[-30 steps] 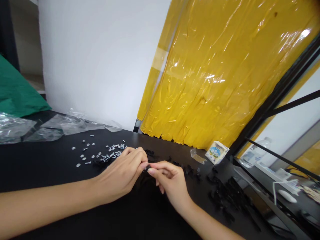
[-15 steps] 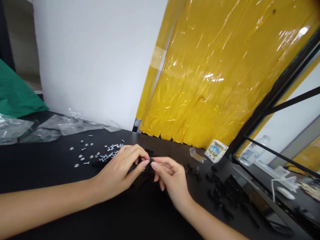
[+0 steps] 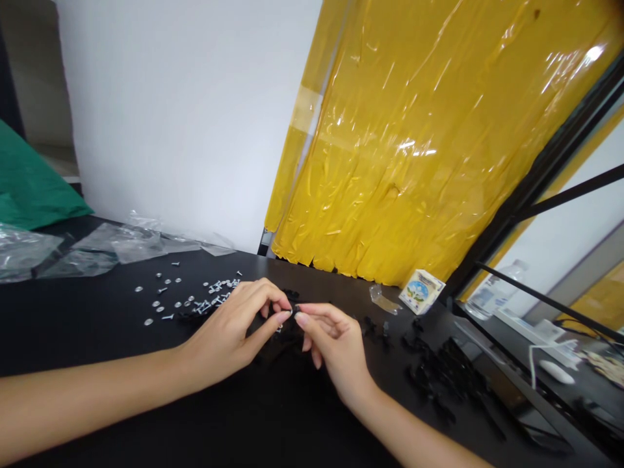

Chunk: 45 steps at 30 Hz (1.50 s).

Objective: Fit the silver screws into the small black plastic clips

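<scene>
Above the dark table, my left hand (image 3: 246, 318) and my right hand (image 3: 334, 335) meet almost fingertip to fingertip. A small black part (image 3: 296, 309) sits in the pinch of my right thumb and forefinger. My left thumb and forefinger are also pinched together right beside it; what lies between them is too small and hidden to name. Just beyond my left hand is a loose pile of silver screws (image 3: 214, 296). More small black parts lie beneath and behind the fingertips, partly covered by my hands.
Small clear or silver washers (image 3: 156, 303) are scattered left of the screws. Clear plastic bags (image 3: 136, 240) lie along the back left. On the right are a heap of black parts (image 3: 439, 370), a small printed box (image 3: 422, 292), a phone-like dark slab (image 3: 521, 409) and a black frame (image 3: 492, 240).
The fingertips have parted very slightly around the small black part. Both hands otherwise keep nearly the same place, and the view has shifted only a little.
</scene>
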Tool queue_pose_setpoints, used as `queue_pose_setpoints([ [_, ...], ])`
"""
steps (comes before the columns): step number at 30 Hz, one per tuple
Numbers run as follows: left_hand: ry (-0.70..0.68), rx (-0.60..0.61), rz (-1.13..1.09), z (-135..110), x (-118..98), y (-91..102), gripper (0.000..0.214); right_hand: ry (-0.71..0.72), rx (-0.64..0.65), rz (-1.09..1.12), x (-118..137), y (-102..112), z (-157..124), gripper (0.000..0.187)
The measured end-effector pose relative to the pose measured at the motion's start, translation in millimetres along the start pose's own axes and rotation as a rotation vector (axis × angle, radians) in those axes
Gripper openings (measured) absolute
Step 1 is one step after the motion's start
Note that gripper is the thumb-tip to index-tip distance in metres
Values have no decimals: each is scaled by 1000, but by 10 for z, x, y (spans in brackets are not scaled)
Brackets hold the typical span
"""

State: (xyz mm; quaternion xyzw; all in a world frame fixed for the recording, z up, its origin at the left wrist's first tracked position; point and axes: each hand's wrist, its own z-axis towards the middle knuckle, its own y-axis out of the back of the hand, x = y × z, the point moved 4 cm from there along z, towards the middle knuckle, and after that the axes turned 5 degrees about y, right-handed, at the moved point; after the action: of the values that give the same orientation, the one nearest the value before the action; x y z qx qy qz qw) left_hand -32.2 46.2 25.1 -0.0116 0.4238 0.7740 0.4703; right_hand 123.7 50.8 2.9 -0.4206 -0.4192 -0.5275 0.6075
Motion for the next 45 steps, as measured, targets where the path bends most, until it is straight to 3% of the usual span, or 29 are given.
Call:
queue_pose_setpoints([
  [10,-12,53,60,-21,12,-48,14,36,17,-71,-5,8,-10,30],
  [19,75,159,1,-44,94,-93,17,78,57,-132,-43,-4,-16,31],
  [26,134,161,-63,-44,128,-88,18,52,36,-87,-12,-5,-4,30],
  [30,276,22,-130,-27,267,-73,19,38,-2,-68,-10,14,8,31],
  [34,452,-263,-130,-33,463,13,19,24,-46,-29,-13,43,28,32],
  [37,477,-397,-133,-51,488,66,17,17,-61,-8,-13,57,42,31],
  [40,388,-304,-109,-30,367,52,14,14,-52,0,-16,56,44,30],
  [43,205,-35,-1,13,165,-20,16,14,-24,1,-21,44,35,30],
  [45,113,82,35,27,67,-48,17,13,10,-3,-30,31,28,29],
])
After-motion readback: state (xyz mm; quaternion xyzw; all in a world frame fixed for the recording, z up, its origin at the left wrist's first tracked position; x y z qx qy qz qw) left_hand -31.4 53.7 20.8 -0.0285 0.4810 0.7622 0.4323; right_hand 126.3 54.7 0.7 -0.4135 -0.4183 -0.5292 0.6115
